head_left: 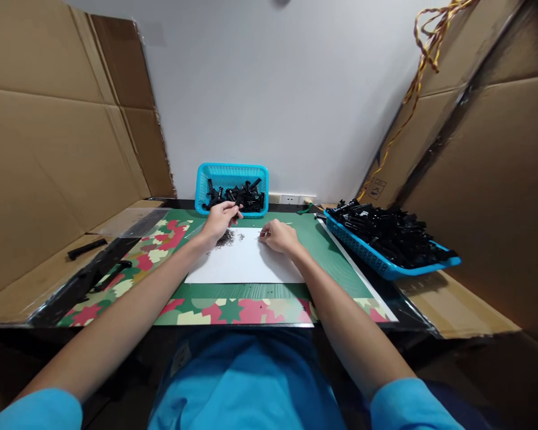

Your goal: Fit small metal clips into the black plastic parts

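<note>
My left hand (221,219) hovers at the front rim of a small blue basket (232,174) of black plastic parts, its fingers closed on one black part (237,209). Just below it a patch of dark shavings (227,239) lies on a white sheet of paper (244,261). My right hand (278,236) rests on the sheet's upper right corner, fingers pinched round a thin tool (263,232) whose tip points left.
A larger blue tray (376,261) heaped with black parts sits at the right. The paper lies on a green cutting mat (336,263) over a camouflage cloth. Loose black parts (88,248) lie at the left. Cardboard walls stand on both sides; yellow-red cables (425,54) hang upper right.
</note>
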Motion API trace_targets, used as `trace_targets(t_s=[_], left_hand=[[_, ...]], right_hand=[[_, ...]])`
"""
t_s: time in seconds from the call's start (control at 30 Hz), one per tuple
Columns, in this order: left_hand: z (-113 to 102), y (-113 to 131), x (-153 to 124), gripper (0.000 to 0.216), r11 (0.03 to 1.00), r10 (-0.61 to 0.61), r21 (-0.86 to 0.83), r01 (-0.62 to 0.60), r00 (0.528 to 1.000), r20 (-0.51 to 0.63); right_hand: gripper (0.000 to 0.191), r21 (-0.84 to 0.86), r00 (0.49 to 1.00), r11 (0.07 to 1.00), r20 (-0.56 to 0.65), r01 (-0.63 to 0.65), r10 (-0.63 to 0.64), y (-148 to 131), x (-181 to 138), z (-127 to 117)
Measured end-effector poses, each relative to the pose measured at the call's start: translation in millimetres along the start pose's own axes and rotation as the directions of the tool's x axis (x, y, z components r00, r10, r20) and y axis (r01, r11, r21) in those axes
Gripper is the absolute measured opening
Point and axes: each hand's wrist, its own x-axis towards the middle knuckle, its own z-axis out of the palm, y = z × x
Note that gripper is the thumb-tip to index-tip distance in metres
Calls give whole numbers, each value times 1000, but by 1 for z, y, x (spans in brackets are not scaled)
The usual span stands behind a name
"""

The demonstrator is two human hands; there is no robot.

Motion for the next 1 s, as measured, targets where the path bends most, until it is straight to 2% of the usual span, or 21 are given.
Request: trace_targets(t_s=[0.07,0.13,0.23,0.3,0.37,0.47,0.6,0.7,0.8,1.0], left_hand=[[7,3,-8,28,997,-56,-44,57,998,23],[12,5,-15,21,986,-122,-113,127,991,51],[15,9,-24,15,953,-176,-230,198,978,112],[15,11,-28,17,930,-186,-288,231,967,173],[17,13,-32,24,909,-176,-335,247,958,228],[20,12,-33,33,879,-140,-408,247,951,274],[24,8,-36,35,829,-144,-478,291,936,322],[27,5,-40,36,811,-159,-484,329,920,359],[31,7,-44,34,800,-174,-482,359,906,387],[38,14,-47,37,812,-165,-486,322,927,337]], right_hand=[[9,12,1000,1000,3,14,-14,1,0,-1],[10,70,998,997,-52,34,-30,2,1,-3],[16,310,978,944,-201,116,-54,3,3,-7],[29,526,958,823,-277,216,-75,0,4,-10],[41,701,953,659,-291,273,-86,-6,2,-13],[49,855,975,468,-204,224,-93,-17,-5,-16],[54,935,987,319,-130,156,-99,-29,-12,-18],[56,951,989,273,-122,142,-87,-32,-14,-17],[55,949,989,282,-124,143,-85,-32,-14,-15],[57,941,992,314,-116,126,-49,-35,-16,-13]])
